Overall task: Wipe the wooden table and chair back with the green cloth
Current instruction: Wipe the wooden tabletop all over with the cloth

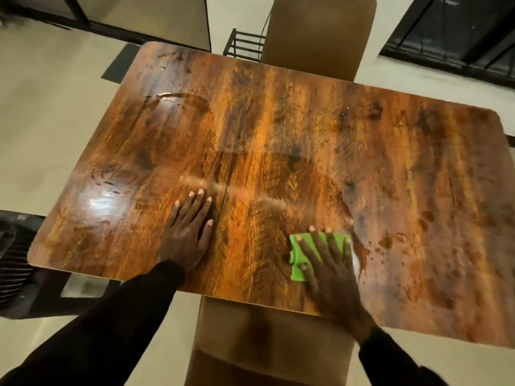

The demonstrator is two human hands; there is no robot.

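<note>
A glossy brown wooden table (278,129) fills the view, streaked with wet marks and specks on its right side. My right hand (331,271) presses flat on a folded green cloth (299,263) near the table's front edge, fingers spread over it. My left hand (188,232) rests flat on the bare wood to the left of the cloth, fingers apart, holding nothing. A tan chair back (317,32) stands at the far side of the table. Another tan chair (267,338) is tucked under the near edge, between my arms.
A black metal rack (245,44) stands on the pale floor left of the far chair. Dark framed glass panels (139,15) line the back. A dark striped object (14,263) sits beside the table's left corner.
</note>
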